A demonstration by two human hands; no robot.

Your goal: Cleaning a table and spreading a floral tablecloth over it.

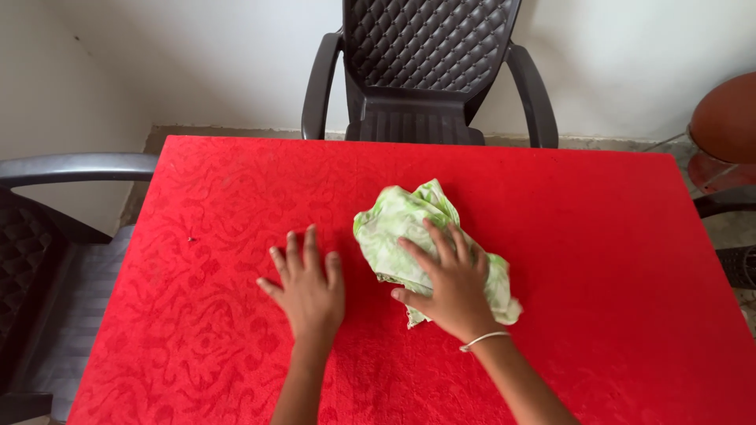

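Cloth: one crumpled green-and-white patterned cloth [409,228], soft and bunched, lying right of centre on the table.
Right hand: the right hand [449,287] is pressed flat on the near part of the cloth, fingers spread, not clenched; a thin white bangle [484,339] circles the wrist.
Left hand: the left hand [309,287] lies palm-down, open, on bare table just left of the cloth, holding nothing.
Table: one red table [591,260] with an embossed swirl texture.
Chairs: two dark plastic chairs, one quilted-backed at the far edge [429,71], one at the left [39,236].

Tabletop [591,236]: bright red, embossed swirling floral pattern. Cloth [398,228]: white with pale green leafy print. Chair [429,71]: dark grey-brown, quilted diamond pattern on back. Bangle [484,339]: white. Wall [630,55]: off-white.
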